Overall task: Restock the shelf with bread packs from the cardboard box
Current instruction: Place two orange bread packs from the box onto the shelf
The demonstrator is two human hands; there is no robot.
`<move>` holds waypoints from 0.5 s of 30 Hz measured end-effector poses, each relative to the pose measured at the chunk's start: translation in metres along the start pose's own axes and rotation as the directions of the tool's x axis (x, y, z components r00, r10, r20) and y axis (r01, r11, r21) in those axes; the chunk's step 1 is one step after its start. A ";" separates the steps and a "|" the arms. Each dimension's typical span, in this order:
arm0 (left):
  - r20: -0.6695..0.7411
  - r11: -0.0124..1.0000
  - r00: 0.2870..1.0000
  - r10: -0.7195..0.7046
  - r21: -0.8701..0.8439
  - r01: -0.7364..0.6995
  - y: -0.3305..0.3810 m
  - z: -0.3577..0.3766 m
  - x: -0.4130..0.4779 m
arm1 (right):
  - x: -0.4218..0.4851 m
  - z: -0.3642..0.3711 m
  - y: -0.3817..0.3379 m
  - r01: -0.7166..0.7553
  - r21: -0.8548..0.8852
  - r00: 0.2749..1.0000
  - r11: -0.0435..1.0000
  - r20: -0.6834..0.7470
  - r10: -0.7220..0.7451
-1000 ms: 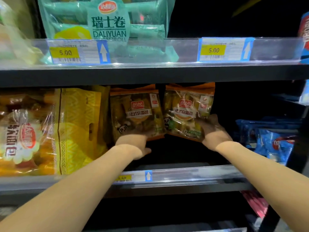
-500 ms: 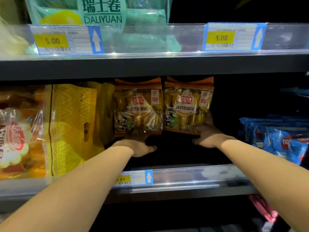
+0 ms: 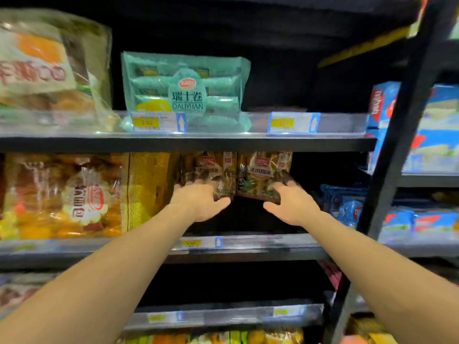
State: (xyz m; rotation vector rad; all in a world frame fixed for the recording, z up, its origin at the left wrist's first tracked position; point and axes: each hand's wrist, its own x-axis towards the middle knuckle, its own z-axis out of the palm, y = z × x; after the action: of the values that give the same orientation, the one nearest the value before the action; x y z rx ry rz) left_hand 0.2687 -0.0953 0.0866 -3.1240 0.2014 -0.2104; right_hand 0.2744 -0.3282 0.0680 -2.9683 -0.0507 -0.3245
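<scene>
Gripping two bread packs, left hand on one, right hand on the other, mid-frame shelf half-filled; cardboard box unseen

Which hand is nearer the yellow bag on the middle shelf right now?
Left. The left hand is just beside the yellow bag; the right hand is farther right.

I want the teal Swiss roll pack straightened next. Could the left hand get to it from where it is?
Probably yes. The left hand is on a bread pack one shelf below; the teal Swiss roll pack stands at the upper shelf's open front, behind only a low clear rail.
</scene>
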 end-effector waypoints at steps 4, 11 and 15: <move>-0.063 0.999 0.997 0.039 0.016 -0.038 -0.008 -0.028 -0.054 | -0.055 -0.039 -0.017 0.042 0.005 0.999 0.999 -0.013 -0.042; -0.133 0.997 0.989 0.072 -0.027 -0.076 -0.005 -0.057 -0.161 | -0.157 -0.074 -0.036 0.116 -0.092 0.989 0.989 -0.084 -0.124; -0.170 0.994 0.980 0.106 -0.015 -0.110 -0.002 -0.055 -0.221 | -0.212 -0.071 -0.039 0.145 -0.104 0.980 0.984 -0.118 -0.157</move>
State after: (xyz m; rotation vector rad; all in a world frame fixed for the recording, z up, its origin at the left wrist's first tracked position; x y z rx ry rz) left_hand 0.0448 -0.0646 0.1112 -3.1071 0.3761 -0.4752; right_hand 0.0508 -0.3043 0.0960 -3.0365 -0.2547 -0.5480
